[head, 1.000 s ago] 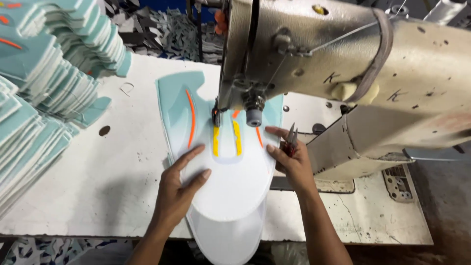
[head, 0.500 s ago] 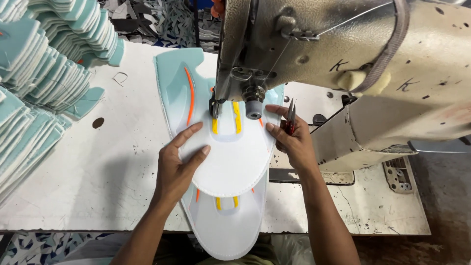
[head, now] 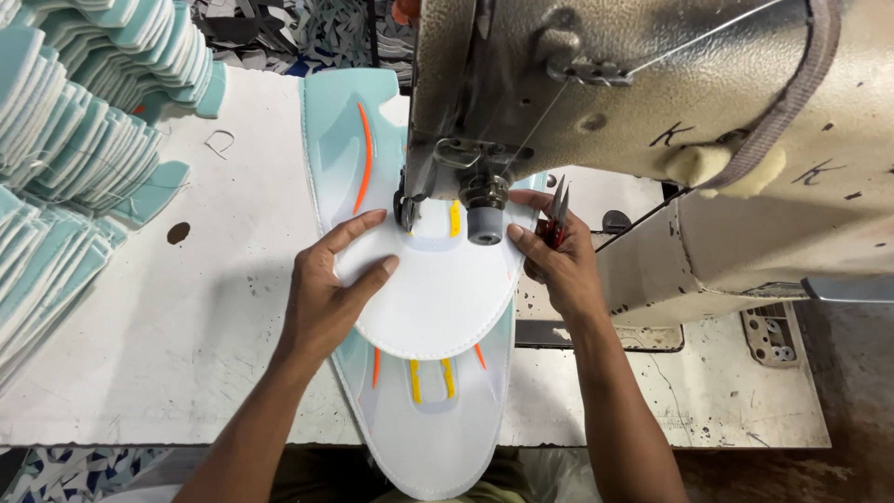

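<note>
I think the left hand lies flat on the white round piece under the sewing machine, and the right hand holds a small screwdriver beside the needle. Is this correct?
Not quite. In the head view the right hand holds small thread snips with red handles, not a screwdriver. The rest stands: the left hand lies flat on the white round piece under the sewing machine.

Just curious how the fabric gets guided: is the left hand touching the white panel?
Touching. The head view shows the left hand pressed flat on the white panel, fingers spread across its edge.

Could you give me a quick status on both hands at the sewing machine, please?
Left hand flat on white panel. Right hand at its edge, holding snips. Sewing head over seam.
</note>
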